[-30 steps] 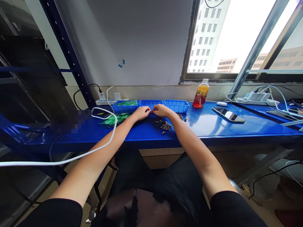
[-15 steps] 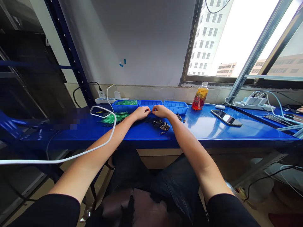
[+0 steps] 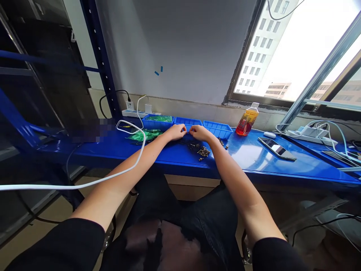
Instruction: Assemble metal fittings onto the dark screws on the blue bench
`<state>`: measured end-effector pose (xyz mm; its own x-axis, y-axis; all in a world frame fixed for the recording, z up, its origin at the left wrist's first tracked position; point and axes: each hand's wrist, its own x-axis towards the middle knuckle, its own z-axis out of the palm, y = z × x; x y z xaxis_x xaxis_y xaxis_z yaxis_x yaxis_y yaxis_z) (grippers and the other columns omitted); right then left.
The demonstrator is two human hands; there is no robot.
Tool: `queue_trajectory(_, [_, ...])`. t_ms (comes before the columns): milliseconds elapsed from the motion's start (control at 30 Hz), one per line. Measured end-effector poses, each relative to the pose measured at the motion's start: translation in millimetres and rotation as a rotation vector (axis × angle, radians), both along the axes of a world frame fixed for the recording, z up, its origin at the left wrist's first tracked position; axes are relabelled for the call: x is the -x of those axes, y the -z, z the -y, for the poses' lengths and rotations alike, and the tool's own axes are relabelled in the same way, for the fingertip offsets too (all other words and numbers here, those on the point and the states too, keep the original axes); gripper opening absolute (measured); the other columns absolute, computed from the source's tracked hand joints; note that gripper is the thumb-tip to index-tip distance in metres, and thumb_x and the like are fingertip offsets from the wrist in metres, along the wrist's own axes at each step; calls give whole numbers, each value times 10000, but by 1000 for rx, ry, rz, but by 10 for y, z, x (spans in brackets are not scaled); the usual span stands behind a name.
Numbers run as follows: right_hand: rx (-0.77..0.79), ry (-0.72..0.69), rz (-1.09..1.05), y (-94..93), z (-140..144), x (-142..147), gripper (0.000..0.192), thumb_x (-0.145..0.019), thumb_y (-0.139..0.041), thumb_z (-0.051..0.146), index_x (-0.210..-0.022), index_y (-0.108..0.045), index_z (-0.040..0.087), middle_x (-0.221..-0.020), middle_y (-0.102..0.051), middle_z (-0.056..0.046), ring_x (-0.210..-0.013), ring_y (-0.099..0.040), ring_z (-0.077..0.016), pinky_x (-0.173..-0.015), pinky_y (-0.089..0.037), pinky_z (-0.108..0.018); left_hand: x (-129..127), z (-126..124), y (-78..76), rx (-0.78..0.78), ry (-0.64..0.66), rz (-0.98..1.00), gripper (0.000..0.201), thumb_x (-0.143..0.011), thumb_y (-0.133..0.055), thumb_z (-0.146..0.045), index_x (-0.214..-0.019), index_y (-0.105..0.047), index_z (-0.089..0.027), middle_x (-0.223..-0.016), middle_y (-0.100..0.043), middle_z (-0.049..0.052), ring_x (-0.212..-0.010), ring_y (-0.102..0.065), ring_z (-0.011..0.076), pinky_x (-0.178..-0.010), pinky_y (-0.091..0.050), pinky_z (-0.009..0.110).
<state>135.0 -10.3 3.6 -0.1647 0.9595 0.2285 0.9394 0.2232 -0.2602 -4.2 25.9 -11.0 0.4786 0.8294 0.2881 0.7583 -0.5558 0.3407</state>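
At the frame's centre we see the left hand (image 3: 177, 132) and right hand (image 3: 199, 133) nearly meeting, each narrowed to a pinch whose contents we cannot tell, while the parts (image 3: 203, 151) lie loose on the counter (image 3: 175, 154) just below, presumably for easy reach

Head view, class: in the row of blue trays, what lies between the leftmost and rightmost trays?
A third blue tray, seen in the head view, partly hidden behind the left hand.
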Motion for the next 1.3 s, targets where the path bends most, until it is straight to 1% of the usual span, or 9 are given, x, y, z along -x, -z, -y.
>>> queue_trajectory(100, [3,-2,-12,-2,2,1,217,-801,-455,140,-912,-640,146,-853,-658,-41,-701,-543,-113,-586,-366,-188,0,25,-11,-1,-9,0,210,-809,-462,-207,-956,-600,-147,-902,-671,66,-816,-604,182,-709,-432,239])
queue_trajectory(267, [-16,1,-46,-15,20,6,271,-800,-505,170,-1060,-580,145,-839,-646,-38,-688,-543,-116,-608,-385,-200,-5,39,-19,23,-37,-11,211,-820,-426,-169,-951,-591,-152,-887,-668,62,-815,-599,182,-700,-421,242])
queue_trajectory(333, [-20,1,-54,-19,29,8,260,-797,-507,159,-1045,-582,137,-842,-644,-39,-685,-539,-114,-614,-386,-201,-6,34,-15,26,-35,-12,213,-827,-413,-172,-942,-591,-156,-856,-668,54,-798,-598,178,-690,-419,241])
queue_trajectory(467, [-21,2,-34,-23,39,12,198,-796,-489,139,-952,-611,143,-846,-640,-34,-687,-534,-108,-592,-368,-192,-2,19,1,26,-26,-12,224,-835,-399,-194,-935,-595,-152,-838,-670,54,-799,-596,183,-681,-418,246])
queue_trajectory(700, [-28,10,-18,-39,53,22,199,-799,-450,122,-882,-630,133,-850,-653,-45,-693,-524,-117,-578,-346,-196,0,42,-24,35,-16,-26,209,-829,-435,-208,-952,-597,-163,-869,-674,44,-802,-604,178,-715,-427,238])
queue_trajectory(900, [-19,9,-6,-42,47,29,217,-807,-430,114,-882,-632,132,-855,-659,-51,-687,-523,-117,-577,-345,-196,0,44,-26,34,-3,-29,199,-834,-453,-230,-963,-586,-157,-936,-668,57,-859,-603,188,-728,-428,241])
queue_trajectory(1067, [-15,14,10,-48,52,41,237,-808,-415,91,-896,-633,126,-875,-657,-54,-710,-530,-114,-594,-345,-192,-1,33,-4,50,17,-20,196,-801,-502,-232,-962,-577,-150,-922,-668,57,-827,-606,183,-700,-432,237])
queue_trajectory(1300, [9,14,-4,-42,58,36,199,-818,-462,147,-934,-623,139,-890,-648,-51,-726,-539,-119,-597,-357,-195,1,12,11,29,19,-39,180,-809,-467,-228,-940,-569,-160,-921,-667,46,-826,-600,175,-691,-429,232])
